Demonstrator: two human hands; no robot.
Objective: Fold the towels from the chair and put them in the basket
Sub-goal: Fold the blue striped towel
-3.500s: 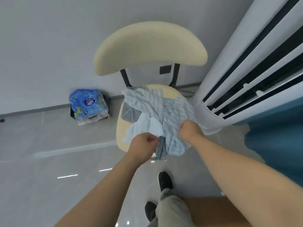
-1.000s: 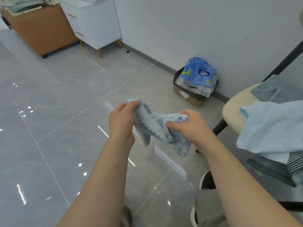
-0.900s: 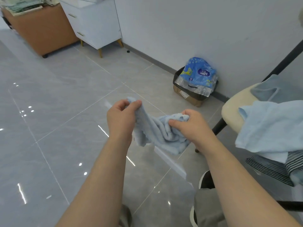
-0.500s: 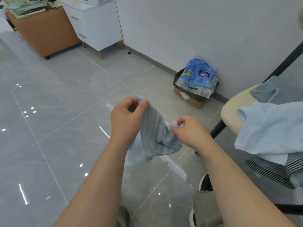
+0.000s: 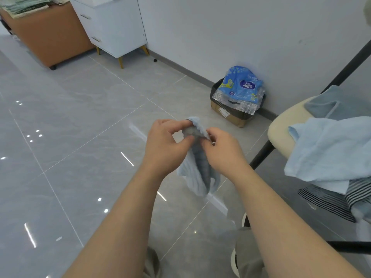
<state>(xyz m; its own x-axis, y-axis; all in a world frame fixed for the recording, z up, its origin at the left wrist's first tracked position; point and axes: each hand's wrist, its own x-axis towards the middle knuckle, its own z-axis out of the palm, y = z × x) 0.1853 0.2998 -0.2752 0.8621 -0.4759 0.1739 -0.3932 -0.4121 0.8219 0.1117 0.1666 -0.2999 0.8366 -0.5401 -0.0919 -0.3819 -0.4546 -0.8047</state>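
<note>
One small blue towel (image 5: 198, 173) hangs mid-air, its top corners pinched together by the left hand (image 5: 164, 145) and right hand (image 5: 222, 151), so it's barely half-folded, with more towels (image 5: 329, 149) piled on the chair (image 5: 281, 133) and the basket nowhere in sight.

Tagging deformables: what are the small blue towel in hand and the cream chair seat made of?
Small pale-blue ribbed towel: likely soft cotton-type cloth, matte; hangs limp, ribbed. Cream rounded chair seat: smooth, possibly padded vinyl or plastic; even surface, soft rounded edge.
</note>
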